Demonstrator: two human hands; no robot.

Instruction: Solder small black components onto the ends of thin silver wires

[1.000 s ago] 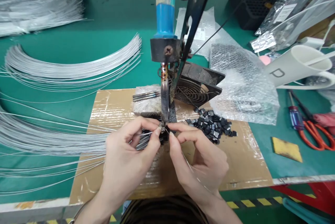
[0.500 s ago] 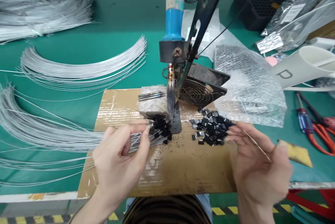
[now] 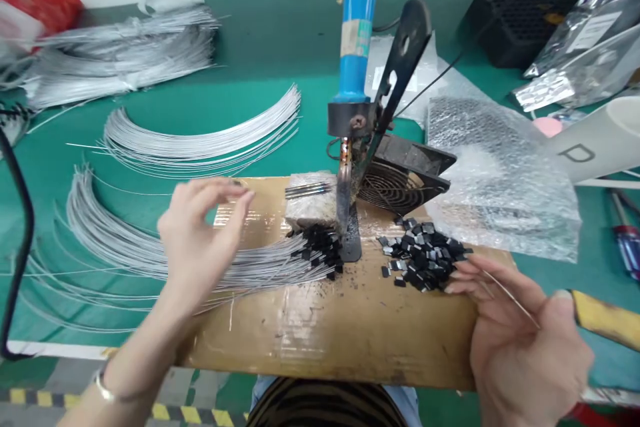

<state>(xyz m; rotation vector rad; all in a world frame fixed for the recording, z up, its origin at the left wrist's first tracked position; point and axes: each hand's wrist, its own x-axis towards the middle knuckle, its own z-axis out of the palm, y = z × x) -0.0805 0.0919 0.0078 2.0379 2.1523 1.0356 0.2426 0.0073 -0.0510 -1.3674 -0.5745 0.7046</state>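
My left hand [image 3: 205,234] is raised over the left part of the cardboard, thumb and forefinger nearly together; whatever may be between them is too small to name. Under it runs a bundle of thin grey wires [image 3: 270,267], their right ends tipped with black pieces [image 3: 323,247]. My right hand [image 3: 525,334] holds a thin metal rod [image 3: 510,297], its fingertips at the right edge of a pile of small black parts [image 3: 425,254]. Between the wire ends and the pile stands a blue-handled soldering iron [image 3: 356,47], tip down on a stand.
A whitish block [image 3: 311,204] bears solder sticks. Behind the pile sits a small fan [image 3: 403,174], with bubble wrap [image 3: 500,174] to its right. More wire bundles [image 3: 200,140] lie at the back left. A black cable [image 3: 23,247] hangs at far left.
My left hand has moved left and up, away from the black wire ends. My right hand remains beside the pile with the rod. The view has shifted.
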